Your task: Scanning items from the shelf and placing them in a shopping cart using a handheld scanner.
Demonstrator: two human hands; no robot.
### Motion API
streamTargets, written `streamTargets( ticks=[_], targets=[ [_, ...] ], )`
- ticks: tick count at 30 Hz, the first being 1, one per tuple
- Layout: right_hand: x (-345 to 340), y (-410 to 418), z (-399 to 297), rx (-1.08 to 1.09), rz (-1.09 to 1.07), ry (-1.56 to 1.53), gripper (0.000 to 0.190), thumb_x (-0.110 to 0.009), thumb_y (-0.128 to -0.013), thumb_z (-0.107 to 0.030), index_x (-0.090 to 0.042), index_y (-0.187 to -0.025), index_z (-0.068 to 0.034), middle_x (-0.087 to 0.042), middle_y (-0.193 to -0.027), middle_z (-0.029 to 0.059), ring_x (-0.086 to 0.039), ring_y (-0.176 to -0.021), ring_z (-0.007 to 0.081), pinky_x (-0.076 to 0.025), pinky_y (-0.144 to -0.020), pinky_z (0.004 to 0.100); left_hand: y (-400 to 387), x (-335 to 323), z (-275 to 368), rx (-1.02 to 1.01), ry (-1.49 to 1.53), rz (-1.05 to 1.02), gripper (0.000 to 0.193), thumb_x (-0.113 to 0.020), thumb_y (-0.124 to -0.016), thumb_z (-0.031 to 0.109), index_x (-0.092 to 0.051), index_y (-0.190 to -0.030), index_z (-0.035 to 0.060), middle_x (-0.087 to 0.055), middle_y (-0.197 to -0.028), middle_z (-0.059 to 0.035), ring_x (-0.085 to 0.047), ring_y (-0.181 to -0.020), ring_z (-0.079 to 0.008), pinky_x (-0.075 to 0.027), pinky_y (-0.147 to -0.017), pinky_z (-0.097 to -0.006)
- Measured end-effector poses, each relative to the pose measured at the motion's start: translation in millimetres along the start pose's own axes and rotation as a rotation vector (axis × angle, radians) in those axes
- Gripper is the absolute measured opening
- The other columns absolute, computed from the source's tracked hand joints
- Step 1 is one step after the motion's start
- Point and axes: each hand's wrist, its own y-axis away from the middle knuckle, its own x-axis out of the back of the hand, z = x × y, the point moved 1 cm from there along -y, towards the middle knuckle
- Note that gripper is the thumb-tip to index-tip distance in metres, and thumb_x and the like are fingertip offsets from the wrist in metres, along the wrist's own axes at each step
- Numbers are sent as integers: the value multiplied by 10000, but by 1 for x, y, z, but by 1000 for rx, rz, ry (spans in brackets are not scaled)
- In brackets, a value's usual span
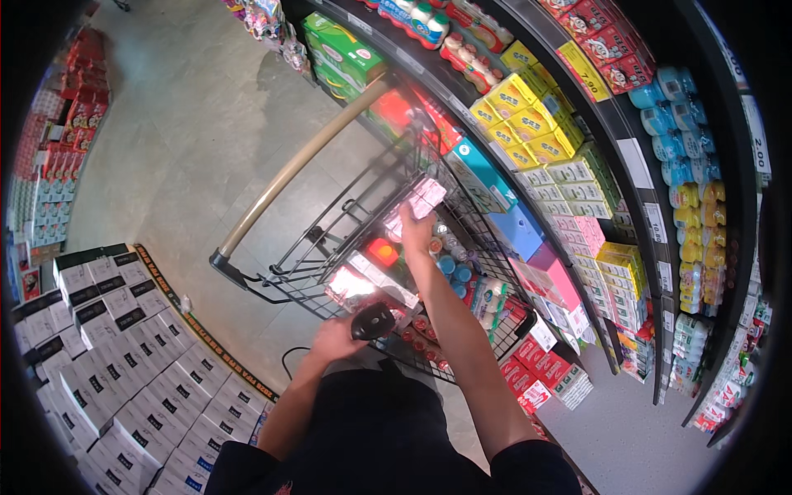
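Note:
My right hand (419, 231) grips a pink-and-white pack of small drink cartons (426, 195) at the far end of a black wire shopping cart (513, 334). In my left hand (334, 339) is a black handheld device (373, 321) that looks like a barcode scanner, above the near left side of the cart. In the cart below lie a red item with an orange top (383, 252), blue-capped bottles (455, 271), red-topped bottles (427, 328) and a pack of white bottles (490, 300). A glossy box (350, 286) catches bright glare. My right forearm hides part of the load.
Curved shelves (625, 148) of drinks run along the right, with yellow carton packs (526, 117). The cart's tan handle (303, 164) crosses the aisle floor (204, 124). Stacked white boxes (142, 365) stand at the lower left, red cartons (544, 368) at the lower right.

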Motion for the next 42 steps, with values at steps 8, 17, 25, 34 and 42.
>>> streamTargets(
  ticks=[8,17,25,34,42],
  targets=[
    [-41,-22,-18,-289,391,506,905,-629,-841,-516,-246,-1386,97,-452,-1275,287,-524,-1096,474,-440,-954,519,-4,9,-6,155,-47,-216,582,-740,-694,319,-565,-1202,95,-677,-965,-178,-653,-870,-379,-533,-773,-465],
    [-48,-18,-27,-350,655,927,858,-597,-836,-581,-311,-1411,-12,-524,-1246,104,-580,-1064,304,-528,-803,473,-5,2,-26,-249,-8,-119,537,-766,-708,237,-595,-1194,90,-683,-960,-124,-674,-801,-319,-556,-678,-404],
    [-34,9,-68,-381,444,800,662,-428,-938,-305,-192,-1447,48,-386,-1420,173,-511,-1183,414,-478,-920,517,-8,6,-30,-415,88,-17,601,-800,-699,263,-589,-1234,88,-684,-1008,-118,-689,-786,-281,-566,-681,-351],
    [-10,8,-60,-200,367,709,838,-604,-847,-339,-148,-1472,-18,-363,-1409,249,-443,-1249,435,-410,-1005,532,-11,17,-24,-193,222,-210,684,-758,-707,344,-506,-1299,112,-679,-1002,-150,-668,-875,-342,-539,-796,-431],
    [9,2,-42,-53,411,809,917,-626,-835,-416,-122,-1458,30,-396,-1336,316,-466,-1188,491,-435,-972,517,-16,14,-19,-209,267,-155,624,-707,-736,314,-504,-1291,113,-674,-1018,-170,-652,-908,-374,-526,-832,-449]
  ],
)
